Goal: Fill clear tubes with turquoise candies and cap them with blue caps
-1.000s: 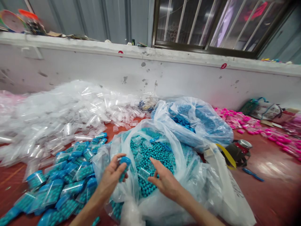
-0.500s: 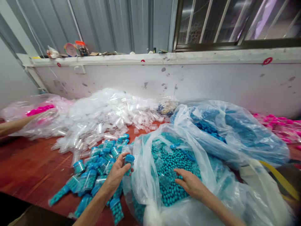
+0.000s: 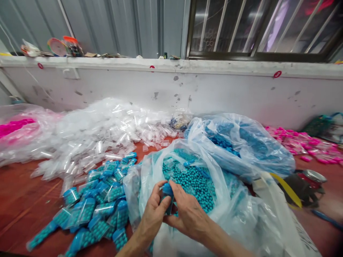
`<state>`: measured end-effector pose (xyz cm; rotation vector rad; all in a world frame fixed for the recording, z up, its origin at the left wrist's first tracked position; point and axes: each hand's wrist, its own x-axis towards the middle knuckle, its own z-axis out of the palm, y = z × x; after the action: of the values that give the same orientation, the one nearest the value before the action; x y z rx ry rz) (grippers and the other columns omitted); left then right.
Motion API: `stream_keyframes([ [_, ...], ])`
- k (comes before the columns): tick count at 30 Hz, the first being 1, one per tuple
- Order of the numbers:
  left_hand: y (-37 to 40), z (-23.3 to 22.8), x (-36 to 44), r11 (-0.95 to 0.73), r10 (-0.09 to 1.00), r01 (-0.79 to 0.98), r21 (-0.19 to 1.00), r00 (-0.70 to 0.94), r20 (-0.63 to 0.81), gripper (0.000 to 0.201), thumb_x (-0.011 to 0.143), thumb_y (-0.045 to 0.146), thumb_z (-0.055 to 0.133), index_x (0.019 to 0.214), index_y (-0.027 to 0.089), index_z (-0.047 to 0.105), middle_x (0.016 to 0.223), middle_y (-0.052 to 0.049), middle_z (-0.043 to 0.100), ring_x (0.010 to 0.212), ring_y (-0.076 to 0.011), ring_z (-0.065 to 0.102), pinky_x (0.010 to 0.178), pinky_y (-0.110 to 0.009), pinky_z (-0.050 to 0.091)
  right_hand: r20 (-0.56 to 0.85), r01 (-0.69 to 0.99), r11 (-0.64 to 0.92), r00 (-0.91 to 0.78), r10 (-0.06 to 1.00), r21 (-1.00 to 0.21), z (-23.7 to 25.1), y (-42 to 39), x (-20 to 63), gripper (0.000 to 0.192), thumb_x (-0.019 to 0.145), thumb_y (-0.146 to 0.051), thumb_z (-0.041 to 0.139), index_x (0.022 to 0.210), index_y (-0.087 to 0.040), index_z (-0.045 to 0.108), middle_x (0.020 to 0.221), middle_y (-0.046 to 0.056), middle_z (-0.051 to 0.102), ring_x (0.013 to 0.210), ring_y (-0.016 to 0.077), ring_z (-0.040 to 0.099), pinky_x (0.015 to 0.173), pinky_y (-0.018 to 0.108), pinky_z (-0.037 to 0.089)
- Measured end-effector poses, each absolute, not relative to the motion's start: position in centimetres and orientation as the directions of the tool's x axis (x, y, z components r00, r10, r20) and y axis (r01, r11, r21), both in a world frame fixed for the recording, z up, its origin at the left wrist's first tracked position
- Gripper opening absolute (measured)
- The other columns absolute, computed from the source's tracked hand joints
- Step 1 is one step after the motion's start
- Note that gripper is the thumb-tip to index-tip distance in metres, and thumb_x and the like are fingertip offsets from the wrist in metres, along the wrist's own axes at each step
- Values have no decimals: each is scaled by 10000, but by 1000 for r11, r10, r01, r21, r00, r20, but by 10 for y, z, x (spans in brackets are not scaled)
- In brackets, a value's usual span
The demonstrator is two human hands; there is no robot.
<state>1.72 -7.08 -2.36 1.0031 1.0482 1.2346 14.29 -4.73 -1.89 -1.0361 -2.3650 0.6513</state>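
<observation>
Above the near side of a clear plastic bag (image 3: 150,178) full of turquoise beads (image 3: 194,182), my hands meet at one small clear bottle with a blue cap (image 3: 167,189). My left hand (image 3: 152,217) is closed around the bottle, thumb toward me. My right hand (image 3: 189,210) has its fingertips at the right side of the cap; the fingers hide much of the bottle's body. To the left lies a pile of capped bottles filled with turquoise beads (image 3: 100,207).
Behind the filled bottles is a large heap of clear empty bottles (image 3: 88,132). A bag of blue caps (image 3: 241,142) sits behind the bead bag. Pink pieces (image 3: 308,142) lie at right, near a jar with a metal lid (image 3: 314,176). A white wall (image 3: 120,84) borders the red table (image 3: 24,192).
My left hand has brought the capped bottle rightward from over the pile to the bead bag. My right hand has come off the beads to the bottle. The view has turned right.
</observation>
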Motion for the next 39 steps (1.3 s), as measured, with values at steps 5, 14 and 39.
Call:
stream_keyframes([
  [5,-81,-23,16,20,997,-119,993,82,-10,485,777,426,532,1180,213,365,734,25,538,642,-99,478,601,-202,368,333,431,668,-624,706,-607,-14,-48,157,748,636,-267,644,1276,-145,277,1095,119,528,967,237,547,759,340,482],
  [14,-96,-23,35,79,997,-141,987,2,-80,376,775,474,514,1014,195,434,569,67,431,497,-64,374,484,-168,293,628,489,800,-512,586,-348,-33,-68,156,746,551,-259,582,1223,-119,290,1014,153,565,899,295,583,656,331,512],
  [39,-84,-40,23,108,989,-334,937,130,-68,557,747,421,593,1198,215,339,746,19,558,624,-89,495,593,-198,388,41,554,402,-551,834,-729,-34,-62,160,1071,511,-275,780,1386,-159,172,1360,162,333,1206,301,375,957,427,356],
])
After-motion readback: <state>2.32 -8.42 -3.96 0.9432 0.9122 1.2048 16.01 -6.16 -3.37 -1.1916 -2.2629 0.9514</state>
